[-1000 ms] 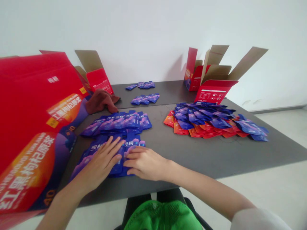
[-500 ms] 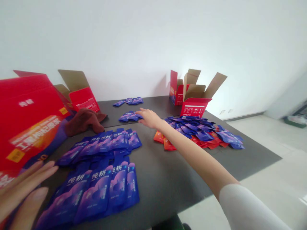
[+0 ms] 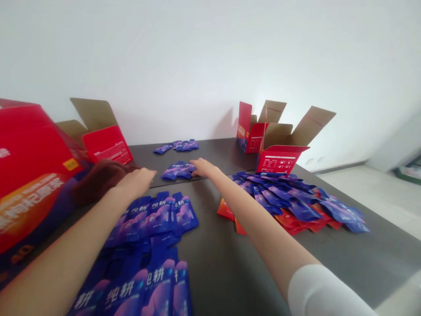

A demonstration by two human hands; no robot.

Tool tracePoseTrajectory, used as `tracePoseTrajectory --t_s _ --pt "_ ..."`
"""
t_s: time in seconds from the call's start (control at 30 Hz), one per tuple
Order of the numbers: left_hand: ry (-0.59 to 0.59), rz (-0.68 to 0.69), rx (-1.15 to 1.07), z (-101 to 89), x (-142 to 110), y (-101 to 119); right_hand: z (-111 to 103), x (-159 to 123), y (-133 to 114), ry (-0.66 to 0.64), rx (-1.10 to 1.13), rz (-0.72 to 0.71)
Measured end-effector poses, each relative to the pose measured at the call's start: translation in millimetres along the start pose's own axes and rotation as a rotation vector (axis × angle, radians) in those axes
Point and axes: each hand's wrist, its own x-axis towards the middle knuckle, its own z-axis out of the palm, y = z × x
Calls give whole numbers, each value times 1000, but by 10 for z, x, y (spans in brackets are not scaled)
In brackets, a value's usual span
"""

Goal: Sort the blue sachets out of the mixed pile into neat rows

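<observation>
Reaching across the desk (image 3: 213, 272), both bare arms stretch out from the near edge. Far left stands a red printed carton (image 3: 33, 175), and a dark brown cloth (image 3: 100, 182) lies beside it. The left hand (image 3: 134, 183) is open, empty and relaxed, just by that cloth, above overlapping rows of blue sachets (image 3: 151, 215). The right hand (image 3: 204, 167) is also open, not clenched, its fingertips at the edge of a small batch of sachets (image 3: 177, 170), with no clear grip on them. Further right, a loose heap of blue and orange sachets (image 3: 289, 206) lies before an open red box (image 3: 283, 159). These sachets look light, soft and slick, probably best pinched by a flat edge.
</observation>
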Motion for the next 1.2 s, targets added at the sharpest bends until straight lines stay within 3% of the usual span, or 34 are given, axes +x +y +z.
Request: tracePoseTrajectory --t_s 0.2,0.4,0.6,0.87,1.07,1.2 --pt "-103 35 83 124 426 177 140 122 23 -36 -26 -60" --pt "-153 85 93 264 487 211 79 24 4 -30 -68 -171" --pt "-116 140 78 294 540 170 -24 -144 -91 -59 -137 -252" --pt "-31 122 133 287 603 356 -135 -471 -163 -55 -190 -342" --pt "51 162 166 300 502 445 -130 -651 -131 64 -254 -421" --pt "126 160 214 113 395 423 -288 -729 -99 145 -252 -392"
